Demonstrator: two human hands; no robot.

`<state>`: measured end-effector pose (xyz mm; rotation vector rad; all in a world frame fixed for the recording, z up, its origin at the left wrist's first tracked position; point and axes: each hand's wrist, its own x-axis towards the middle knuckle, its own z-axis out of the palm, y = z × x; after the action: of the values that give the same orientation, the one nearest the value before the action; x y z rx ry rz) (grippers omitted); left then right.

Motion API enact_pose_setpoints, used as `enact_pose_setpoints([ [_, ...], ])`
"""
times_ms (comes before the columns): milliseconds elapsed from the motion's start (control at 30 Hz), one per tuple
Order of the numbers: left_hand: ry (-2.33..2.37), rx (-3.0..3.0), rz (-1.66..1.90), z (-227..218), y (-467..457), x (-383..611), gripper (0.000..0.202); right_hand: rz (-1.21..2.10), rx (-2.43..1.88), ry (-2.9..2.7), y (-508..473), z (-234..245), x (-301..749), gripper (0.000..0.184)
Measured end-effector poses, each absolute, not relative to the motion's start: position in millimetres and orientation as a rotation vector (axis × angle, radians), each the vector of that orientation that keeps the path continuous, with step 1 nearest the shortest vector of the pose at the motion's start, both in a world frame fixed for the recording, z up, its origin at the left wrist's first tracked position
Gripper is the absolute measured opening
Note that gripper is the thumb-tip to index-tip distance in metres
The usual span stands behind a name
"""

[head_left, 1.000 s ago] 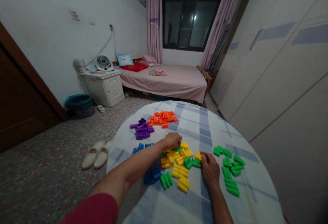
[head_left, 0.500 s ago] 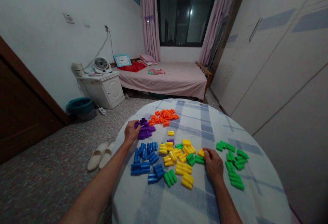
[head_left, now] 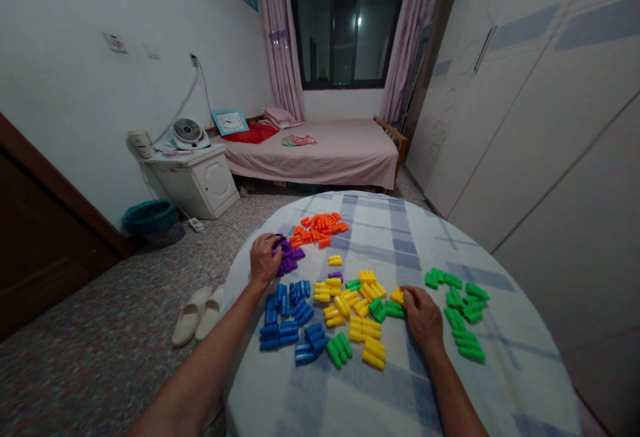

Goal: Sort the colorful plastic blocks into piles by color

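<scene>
My left hand is at the left edge of a pile of purple building blocks, its fingers curled over the nearest pieces and partly hiding them. My right hand pinches a yellow building block at the right end of the mixed group. Just below that piece lies a green block. Several yellow blocks fill the middle, with a few green ones and one purple block among them. Blue blocks lie nearer me on the left.
Orange blocks are heaped at the far side of the round table, and green blocks are grouped on the right. A checked cloth covers the tabletop. Beyond stand a bed, a white cabinet and a bin.
My left hand has shifted slightly right and now covers more of the purple pile's left edge. My right hand stays on the yellow block. The view has turned slightly right.
</scene>
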<state>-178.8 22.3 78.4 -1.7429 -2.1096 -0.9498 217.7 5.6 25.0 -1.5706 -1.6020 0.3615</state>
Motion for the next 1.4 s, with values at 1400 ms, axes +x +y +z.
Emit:
enact_pose_setpoints([
  [1400, -1.929, -2.939, 0.009, 87.8, 57.7, -57.0, 0.017, 0.367, -1.563, -1.604, 6.3, 25.1, 218.2, 0.035],
])
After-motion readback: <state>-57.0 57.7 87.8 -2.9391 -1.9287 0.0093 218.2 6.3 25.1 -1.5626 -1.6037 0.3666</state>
